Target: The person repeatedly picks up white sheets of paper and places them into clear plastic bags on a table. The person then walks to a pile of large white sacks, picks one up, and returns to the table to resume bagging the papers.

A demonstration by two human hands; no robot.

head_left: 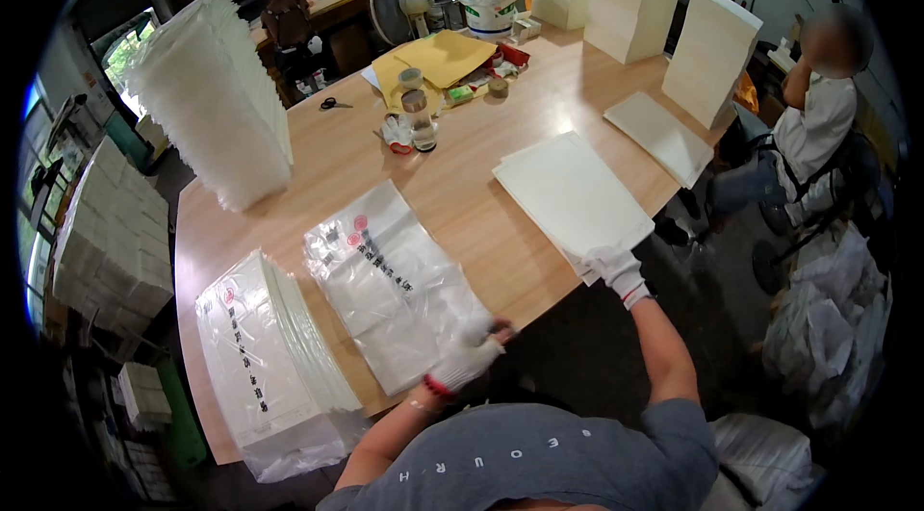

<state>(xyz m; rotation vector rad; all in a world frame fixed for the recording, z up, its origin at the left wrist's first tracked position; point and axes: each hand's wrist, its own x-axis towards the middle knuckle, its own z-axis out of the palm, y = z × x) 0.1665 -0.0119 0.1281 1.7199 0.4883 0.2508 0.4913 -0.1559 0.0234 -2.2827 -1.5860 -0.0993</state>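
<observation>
My left hand (469, 359), in a white glove with a red cuff and bare fingertips, is over the near right corner of a flat pile of clear plastic bags (390, 285) with dark and red print. Its fingers are blurred, so their hold does not show. My right hand (618, 272), also gloved in white, grips the near corner of a thin stack of white paper sheets (575, 191), which lies slightly fanned near the table's edge. Left of the bags lies a thick pile of paper packed in printed clear bags (255, 347).
On the wooden table (462, 155) stand a tall paper stack (207, 97), white paper blocks (630, 6), a water bottle (418, 119) and scissors (334, 104). Another thin stack (659, 138) lies at right. A person (808, 126) sits beyond it. A fan (393, 8) stands behind.
</observation>
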